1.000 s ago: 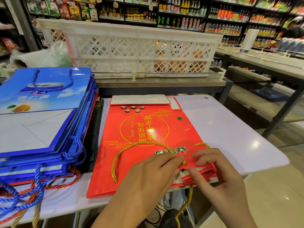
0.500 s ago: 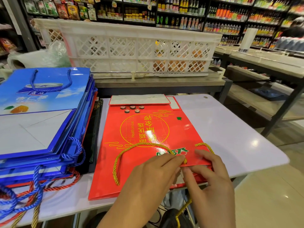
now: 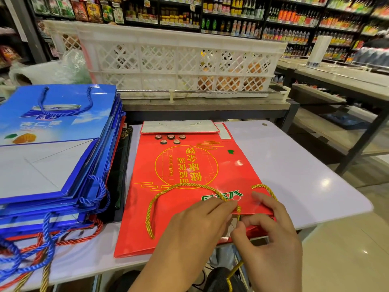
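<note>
The white surface (image 3: 294, 175) lies bare from 1 to 3 o'clock. A stack of blue bags (image 3: 52, 165) crowds its 9 o'clock side. Just beside it the red bag (image 3: 235, 171) lies flat at the centre, its mouth overhanging the 6 o'clock edge. There the right hand (image 3: 271, 234) has a clenched grip on the bag's rim. The left hand (image 3: 193, 234) pinches the gold cord (image 3: 200, 186).

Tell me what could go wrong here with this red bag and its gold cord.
1. The right hand pinches the red bag at its paper rim. A hard pull on the gold cord there might crease or tear it.
2. The red bag lies right at the front edge of the table, so a tug toward the person may slide it off.
</note>
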### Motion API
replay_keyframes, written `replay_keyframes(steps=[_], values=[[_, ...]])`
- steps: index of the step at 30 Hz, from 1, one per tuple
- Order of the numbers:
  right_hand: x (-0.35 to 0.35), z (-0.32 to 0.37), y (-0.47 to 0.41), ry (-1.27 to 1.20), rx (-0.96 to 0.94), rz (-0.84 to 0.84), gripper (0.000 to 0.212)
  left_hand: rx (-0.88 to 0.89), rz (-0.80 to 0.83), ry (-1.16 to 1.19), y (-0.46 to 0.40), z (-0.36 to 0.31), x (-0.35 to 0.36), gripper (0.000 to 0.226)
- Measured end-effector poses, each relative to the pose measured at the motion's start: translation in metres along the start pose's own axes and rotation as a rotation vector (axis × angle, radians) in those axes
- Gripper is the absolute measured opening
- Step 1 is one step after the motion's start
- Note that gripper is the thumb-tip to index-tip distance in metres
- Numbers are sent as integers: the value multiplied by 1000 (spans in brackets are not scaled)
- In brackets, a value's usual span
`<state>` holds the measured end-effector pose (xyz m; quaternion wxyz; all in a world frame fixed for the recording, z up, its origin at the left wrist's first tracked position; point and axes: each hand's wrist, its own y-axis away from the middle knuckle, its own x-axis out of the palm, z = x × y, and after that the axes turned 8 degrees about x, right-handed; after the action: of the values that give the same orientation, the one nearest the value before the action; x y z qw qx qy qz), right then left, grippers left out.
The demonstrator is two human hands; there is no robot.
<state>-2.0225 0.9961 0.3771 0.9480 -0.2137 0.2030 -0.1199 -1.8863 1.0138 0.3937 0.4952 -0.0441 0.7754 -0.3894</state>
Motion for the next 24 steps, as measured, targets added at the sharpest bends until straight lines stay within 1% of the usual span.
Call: replay_keyframes(steps=[7, 11, 13, 16, 18, 20, 22, 24], values=[[-6, -1, 0, -40, -59, 52, 10, -11, 5, 20, 1, -1, -1, 19], [-9, -4, 1, -45, -72, 100, 12, -17, 22, 6, 1, 0, -1, 24], [-12, -3, 3, -83, -68, 126, 18, -23, 27, -3, 2, 0, 0, 30], [-21, 1, 0, -192, 54, 147, 24, -26, 37, 11, 2, 0, -1, 31], [-27, 4, -11, -216, 161, 180, 18, -35, 39, 42, 2, 0, -2, 32], [-29, 8, -27, -128, 161, 266, 11, -45, 34, 73, 2, 1, -4, 33], [-28, 11, -43, 30, 114, 408, 13, -64, 29, 116, 2, 0, -6, 35], [-26, 12, -53, 117, 126, 537, 11, -79, 26, 147, 2, 0, -7, 38]])
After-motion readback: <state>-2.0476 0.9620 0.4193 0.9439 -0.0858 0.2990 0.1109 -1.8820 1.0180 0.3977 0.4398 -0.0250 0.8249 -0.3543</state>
